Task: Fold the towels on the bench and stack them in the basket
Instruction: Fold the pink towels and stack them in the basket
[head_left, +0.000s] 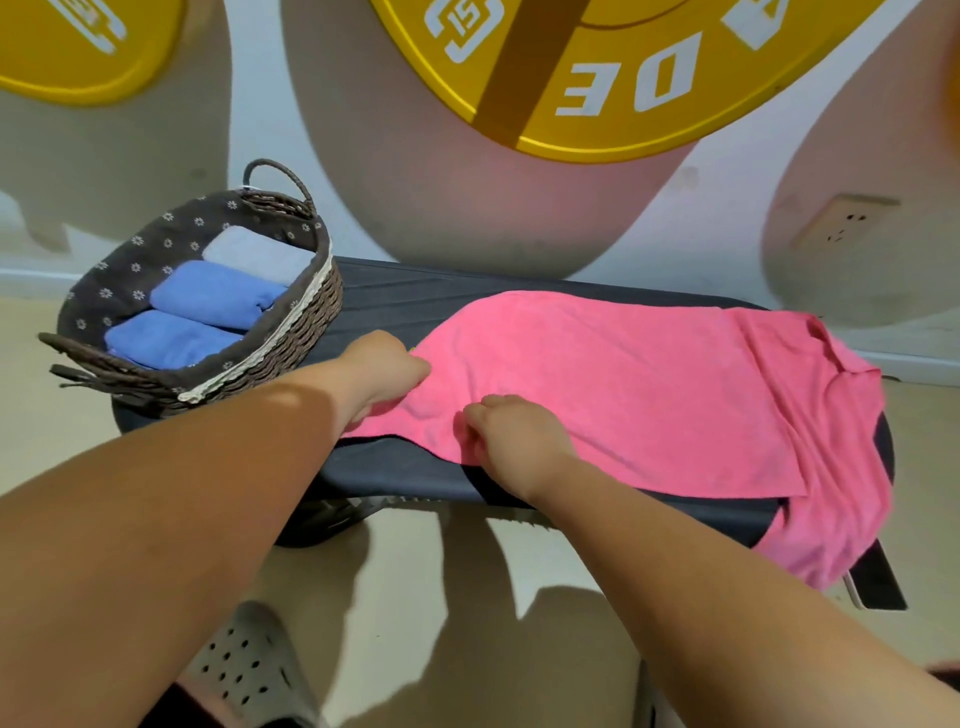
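A pink towel (649, 389) lies spread along the dark bench (405, 296), its right end hanging over the bench's end. My left hand (382, 371) pinches the towel's left far edge. My right hand (514, 441) grips the near left edge, fingers curled into the cloth. At the bench's left end stands a woven basket (291, 343) with a dark flowered lining. Inside it lie two folded blue towels (215, 296) (166, 340) and one folded grey towel (257, 254), side by side.
The bench stands against a wall painted with large yellow weight-plate graphics (597, 78). A wall socket (841, 221) sits at the right. Below the bench is beige floor, with a grey perforated slipper (249, 670) at the bottom.
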